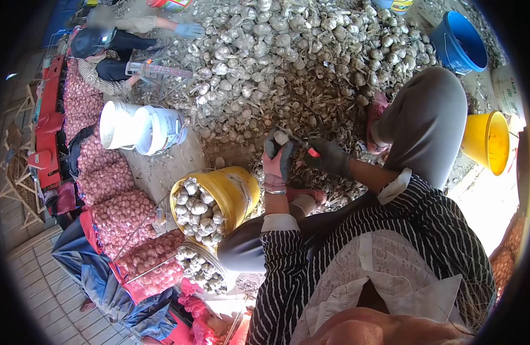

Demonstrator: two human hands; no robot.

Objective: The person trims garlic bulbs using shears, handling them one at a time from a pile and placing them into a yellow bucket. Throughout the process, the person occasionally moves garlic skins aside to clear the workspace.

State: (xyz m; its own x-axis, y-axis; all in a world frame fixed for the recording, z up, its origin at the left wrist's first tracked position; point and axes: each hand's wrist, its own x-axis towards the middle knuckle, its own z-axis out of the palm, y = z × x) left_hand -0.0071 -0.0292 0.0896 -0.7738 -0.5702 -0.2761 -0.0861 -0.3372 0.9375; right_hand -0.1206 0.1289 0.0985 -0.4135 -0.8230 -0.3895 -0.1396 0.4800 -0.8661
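Note:
My left hand [277,160], in a pink and dark grey glove, is closed around a pale garlic bulb [281,138]. Just to its right, my right hand [329,158] wears a dark grey glove and grips a red-handled cutting tool [314,152]. The tool's thin metal end points up and left towards the bulb; my fingers partly cover it. Both hands are close together between my knees, over a layer of dry stalks and skins [311,106]. Beyond them spreads a large heap of garlic bulbs [288,40].
To my left lies a tilted yellow bucket [237,192] of trimmed bulbs, beside another full bucket [227,275]. White buckets [161,131] stand farther out. Red net sacks of garlic [124,221] line the left. A co-worker [112,54] sits at upper left. Blue [449,52] and yellow [479,141] buckets stand right.

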